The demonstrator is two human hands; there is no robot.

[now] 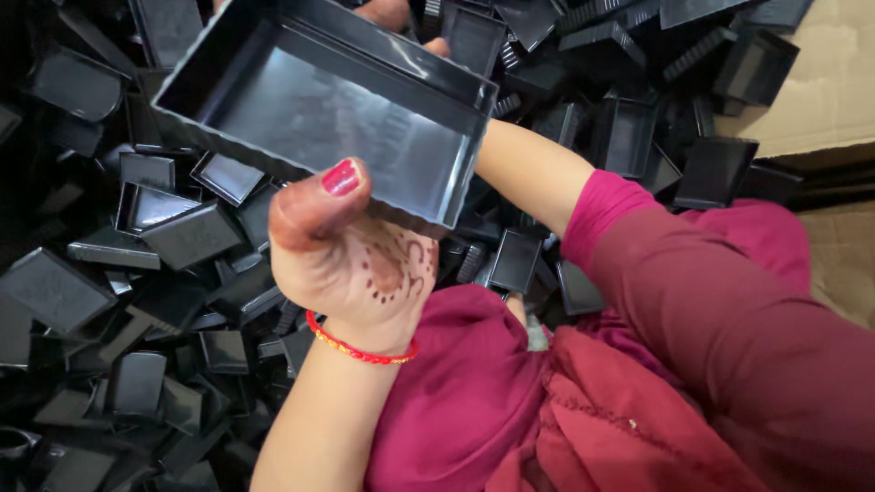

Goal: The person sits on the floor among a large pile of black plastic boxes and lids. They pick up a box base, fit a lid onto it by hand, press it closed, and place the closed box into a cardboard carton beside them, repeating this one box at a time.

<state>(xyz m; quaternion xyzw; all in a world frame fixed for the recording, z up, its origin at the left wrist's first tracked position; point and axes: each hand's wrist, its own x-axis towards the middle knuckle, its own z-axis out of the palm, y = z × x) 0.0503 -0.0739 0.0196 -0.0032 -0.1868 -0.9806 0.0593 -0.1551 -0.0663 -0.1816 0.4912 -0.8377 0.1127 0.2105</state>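
A: We log the black rectangular tray, held up above the heap, open side facing us; long axis runs from upper left to lower right, near corner lowest.

B: Grip? We note the left hand clamped on the near edge, thumb pressed over the rim; the right hand sits behind the far wall, only fingertips showing, so we cannot tell how it closes.

A: Agreed; the tray's top edge is cut off by the frame.

B: Below, we see a pile of small black plastic caps; brown cardboard at right; maroon clothing nearest us.
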